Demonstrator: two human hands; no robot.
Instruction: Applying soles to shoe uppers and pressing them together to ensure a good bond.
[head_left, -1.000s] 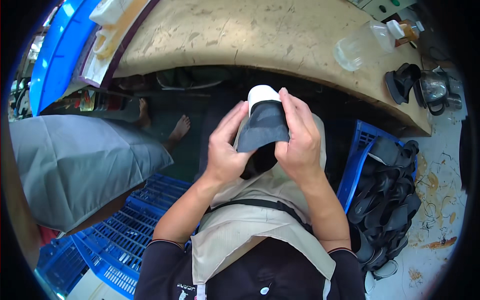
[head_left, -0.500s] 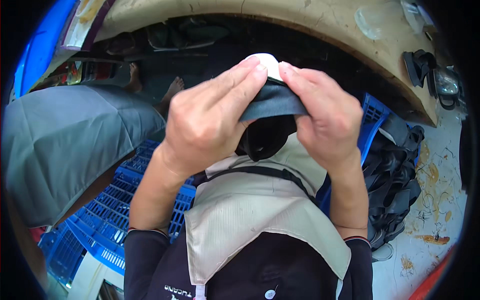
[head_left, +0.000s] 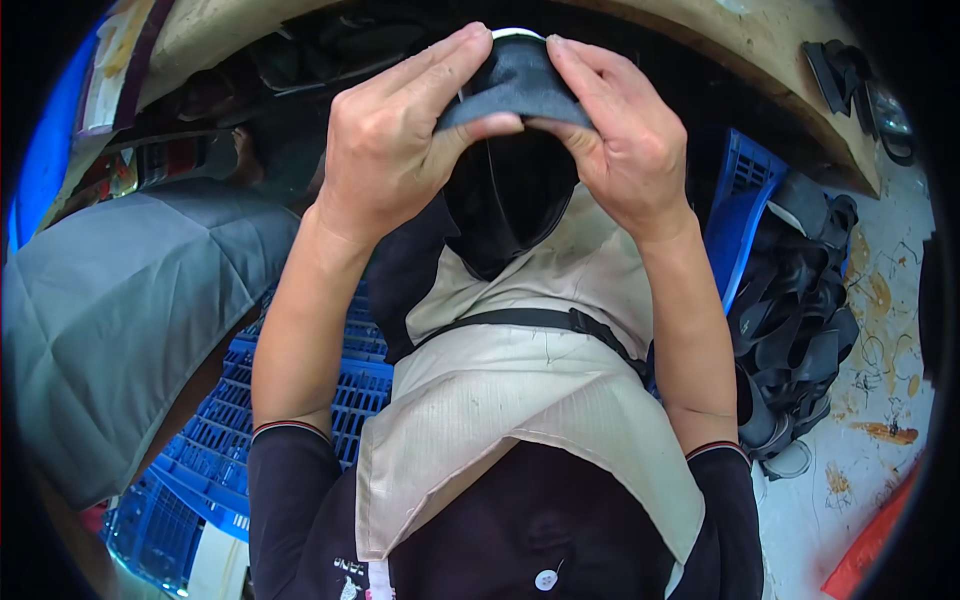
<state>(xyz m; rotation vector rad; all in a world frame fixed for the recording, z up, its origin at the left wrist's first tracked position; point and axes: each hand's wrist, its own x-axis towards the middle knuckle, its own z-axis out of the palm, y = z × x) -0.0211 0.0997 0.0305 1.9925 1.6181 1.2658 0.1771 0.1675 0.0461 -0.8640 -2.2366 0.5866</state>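
Between my two hands a black shoe upper [head_left: 520,85] is held up and bent across into a curve, its smooth dark band facing me. A thin white edge [head_left: 517,33] shows along its far end. My left hand [head_left: 385,150] grips the left side, fingertips on the far edge and thumb pressed along the near one. My right hand [head_left: 630,135] pinches the opposite side in the same manner, its thumb under the near edge. Below the band hangs a black pointed part [head_left: 510,205], over my beige apron [head_left: 530,380]; I cannot tell whether it belongs to the same upper.
On the right a blue crate [head_left: 750,170] stands beside a heap of black shoe uppers [head_left: 795,315]. A worktable [head_left: 680,30] curves across the far side. At left are blue slatted plastic [head_left: 215,405] and another person's grey-covered lap [head_left: 140,310].
Both hands have lifted the upper farther away from me. The dark band now faces me more fully, and only a sliver of the white part still shows.
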